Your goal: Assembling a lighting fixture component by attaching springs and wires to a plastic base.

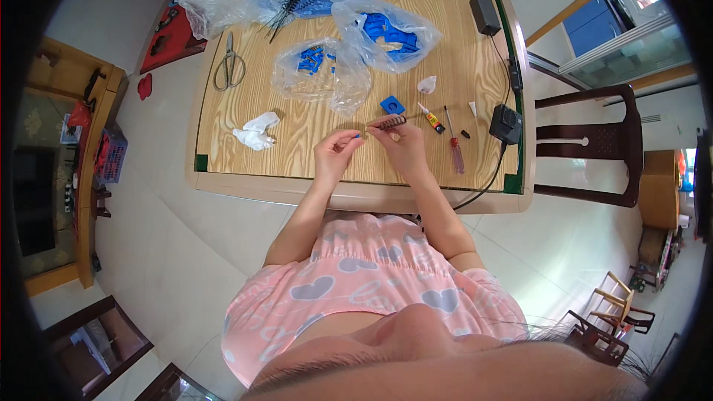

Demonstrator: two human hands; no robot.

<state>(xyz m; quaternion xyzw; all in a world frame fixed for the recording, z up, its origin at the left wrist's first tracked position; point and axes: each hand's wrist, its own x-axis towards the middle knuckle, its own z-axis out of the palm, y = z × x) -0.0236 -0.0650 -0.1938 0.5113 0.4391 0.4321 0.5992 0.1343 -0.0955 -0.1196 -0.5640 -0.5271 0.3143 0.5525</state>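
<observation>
While left hand [336, 150] pinches small blue piece [358, 135], right hand [401, 141] grips dark comb-like strip [388, 122]; clear bags [386, 33] of blue parts beyond.

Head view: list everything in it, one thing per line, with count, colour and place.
table: one, light wood, centre.
plastic bags: several, clear, holding blue parts, far half of the table.
scissors: one pair, grey, far left of the table.
white wad: one, left of the hands.
blue block: one, just beyond the hands.
glue tube: one, white with a red and yellow end, right of the hands.
screwdriver: one, red handle, right of the hands.
black adapters: two, cabled, right edge.
chair: one, dark wood, right of the table.
comb-like strip: one, dark, in the right hand.
left hand: pinching a small blue piece.
right hand: holding the strip.
</observation>
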